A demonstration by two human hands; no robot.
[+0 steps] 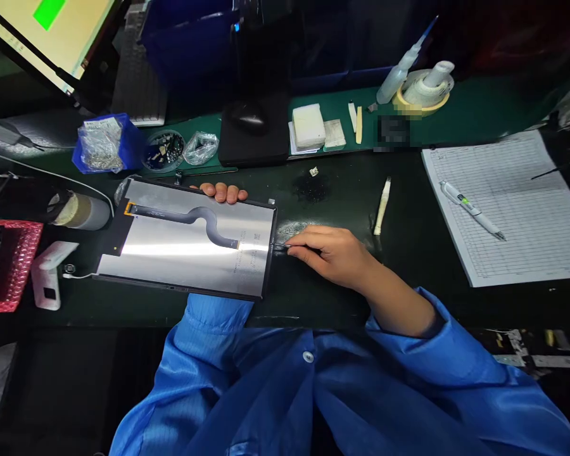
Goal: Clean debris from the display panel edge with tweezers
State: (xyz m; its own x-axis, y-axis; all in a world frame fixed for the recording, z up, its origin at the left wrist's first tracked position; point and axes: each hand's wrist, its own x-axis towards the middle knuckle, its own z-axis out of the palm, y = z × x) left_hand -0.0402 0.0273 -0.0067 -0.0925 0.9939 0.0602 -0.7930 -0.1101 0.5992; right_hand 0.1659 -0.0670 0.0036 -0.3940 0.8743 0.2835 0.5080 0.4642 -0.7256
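Observation:
A tablet-sized LCD panel (171,247) is tilted over the bench, its silvery back up. A dark flex cable (204,218) curves across that back. My left hand (222,192) supports the panel from beneath; its fingertips curl over the far edge, and the palm is hidden. At the panel's right edge, my right hand (335,254) pinches a thin metal tool (281,246), whose tip meets the edge. Most of the tool is covered by the fingers, so its exact kind does not show.
Along the back stand a blue bin (107,144) of small parts, a round dish (164,151), a white sponge block (308,126), a dropper bottle (401,76) and tape rolls (422,95). A pen (472,210) lies on paper sheets (508,253) at right. A swab-like stick (382,206) lies nearer.

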